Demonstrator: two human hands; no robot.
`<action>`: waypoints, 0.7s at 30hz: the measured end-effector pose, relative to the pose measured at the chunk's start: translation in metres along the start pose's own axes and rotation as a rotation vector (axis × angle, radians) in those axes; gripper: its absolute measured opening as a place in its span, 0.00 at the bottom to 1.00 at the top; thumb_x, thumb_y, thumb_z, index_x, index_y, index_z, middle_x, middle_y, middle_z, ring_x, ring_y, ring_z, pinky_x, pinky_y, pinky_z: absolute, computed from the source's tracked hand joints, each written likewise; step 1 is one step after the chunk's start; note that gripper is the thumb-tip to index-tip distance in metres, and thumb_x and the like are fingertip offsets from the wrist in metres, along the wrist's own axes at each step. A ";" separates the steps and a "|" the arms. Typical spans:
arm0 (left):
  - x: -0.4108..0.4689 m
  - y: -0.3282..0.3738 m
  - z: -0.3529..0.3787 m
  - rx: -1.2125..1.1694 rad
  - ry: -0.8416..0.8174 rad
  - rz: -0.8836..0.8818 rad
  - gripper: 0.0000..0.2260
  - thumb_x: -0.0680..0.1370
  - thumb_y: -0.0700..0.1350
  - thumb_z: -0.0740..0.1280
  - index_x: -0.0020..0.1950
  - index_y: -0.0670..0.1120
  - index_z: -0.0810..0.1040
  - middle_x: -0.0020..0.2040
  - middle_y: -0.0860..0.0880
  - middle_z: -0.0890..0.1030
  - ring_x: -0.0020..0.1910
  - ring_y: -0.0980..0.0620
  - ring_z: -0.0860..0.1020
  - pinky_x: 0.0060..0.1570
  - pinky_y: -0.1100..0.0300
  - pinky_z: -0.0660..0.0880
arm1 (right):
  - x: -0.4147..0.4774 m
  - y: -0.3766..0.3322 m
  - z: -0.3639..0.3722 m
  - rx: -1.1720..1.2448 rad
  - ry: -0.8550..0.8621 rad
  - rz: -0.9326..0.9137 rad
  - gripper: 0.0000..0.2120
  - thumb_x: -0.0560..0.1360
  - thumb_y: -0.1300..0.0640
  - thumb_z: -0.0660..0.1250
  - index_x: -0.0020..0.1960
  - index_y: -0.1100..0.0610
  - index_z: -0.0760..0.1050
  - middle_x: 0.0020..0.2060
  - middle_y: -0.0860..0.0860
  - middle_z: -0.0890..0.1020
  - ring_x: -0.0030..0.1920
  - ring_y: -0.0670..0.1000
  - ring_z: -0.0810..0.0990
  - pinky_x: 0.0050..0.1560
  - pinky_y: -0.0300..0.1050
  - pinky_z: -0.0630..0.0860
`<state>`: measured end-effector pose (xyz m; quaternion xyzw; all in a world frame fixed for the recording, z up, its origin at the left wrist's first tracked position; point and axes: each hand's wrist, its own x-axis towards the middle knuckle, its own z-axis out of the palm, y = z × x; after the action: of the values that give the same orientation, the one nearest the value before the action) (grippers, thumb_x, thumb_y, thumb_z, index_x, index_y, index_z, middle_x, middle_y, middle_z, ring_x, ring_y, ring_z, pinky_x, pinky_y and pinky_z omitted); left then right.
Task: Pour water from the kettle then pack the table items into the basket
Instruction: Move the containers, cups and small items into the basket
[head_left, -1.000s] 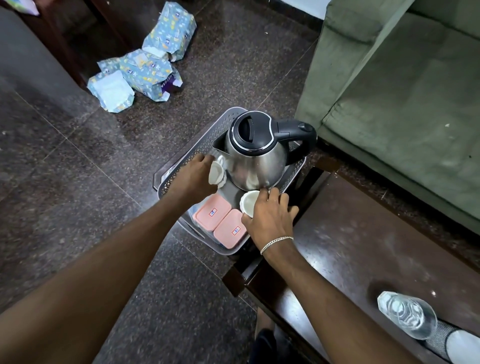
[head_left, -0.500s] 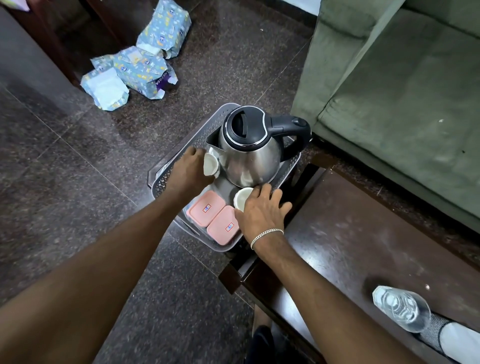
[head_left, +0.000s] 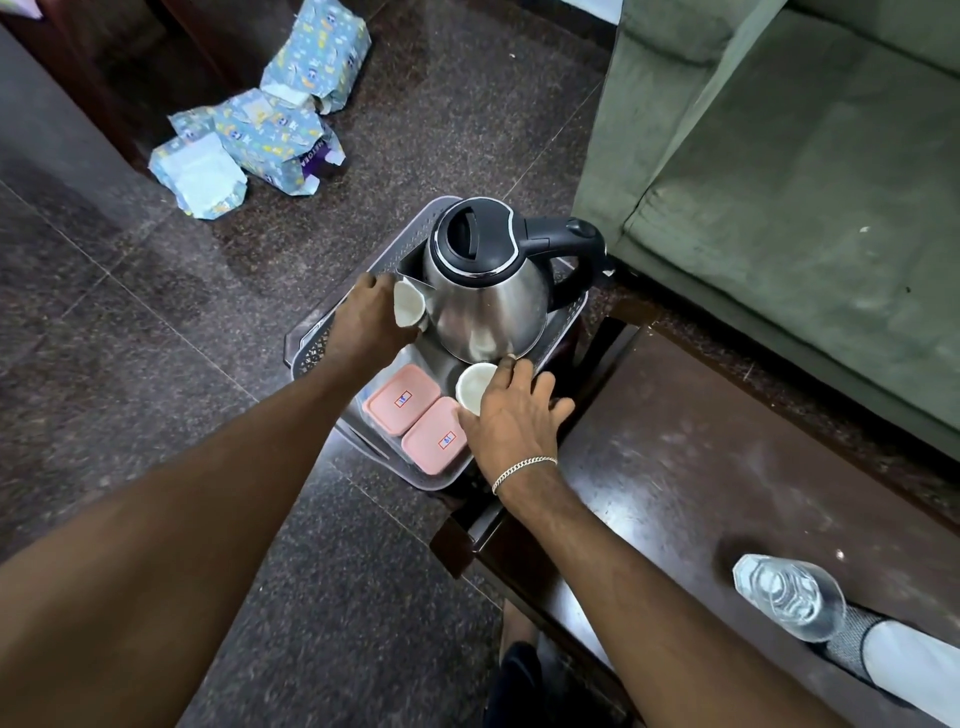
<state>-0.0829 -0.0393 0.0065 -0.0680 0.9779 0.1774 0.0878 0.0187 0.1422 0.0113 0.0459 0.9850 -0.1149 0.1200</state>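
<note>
From the head view, the kettle stood in the basket at 12 o'clock. The left hand held a white cup tipped by the kettle. The right hand curled its fingers around another cup. Best to set both cups down softly, upright, without bumping the pink boxes at 6 o'clock

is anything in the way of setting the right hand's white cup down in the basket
Hardly: the right hand holds the white cup over bare basket floor, with the kettle and pink boxes crowding either side.
</note>
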 end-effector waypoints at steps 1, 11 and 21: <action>-0.001 0.000 0.000 -0.015 0.002 -0.008 0.33 0.71 0.49 0.81 0.72 0.42 0.73 0.65 0.37 0.77 0.61 0.35 0.78 0.57 0.44 0.76 | -0.001 0.001 0.000 0.002 0.001 -0.002 0.42 0.73 0.36 0.67 0.76 0.63 0.63 0.60 0.55 0.72 0.57 0.58 0.68 0.50 0.59 0.65; -0.046 0.007 -0.007 -0.236 0.130 -0.054 0.39 0.71 0.30 0.69 0.80 0.40 0.60 0.72 0.34 0.67 0.66 0.31 0.74 0.66 0.42 0.73 | -0.018 0.015 -0.015 0.085 0.045 -0.080 0.42 0.72 0.36 0.69 0.78 0.58 0.61 0.63 0.54 0.71 0.58 0.58 0.70 0.51 0.59 0.69; -0.160 0.090 0.020 -0.352 0.154 0.302 0.26 0.75 0.35 0.73 0.70 0.46 0.71 0.61 0.47 0.71 0.45 0.50 0.79 0.46 0.52 0.82 | -0.087 0.104 -0.039 0.157 0.097 -0.042 0.34 0.75 0.40 0.67 0.75 0.56 0.65 0.62 0.55 0.73 0.57 0.60 0.72 0.53 0.60 0.73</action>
<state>0.0613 0.0681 0.0493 0.0515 0.9347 0.3506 -0.0276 0.1061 0.2469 0.0467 0.0402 0.9784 -0.1918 0.0658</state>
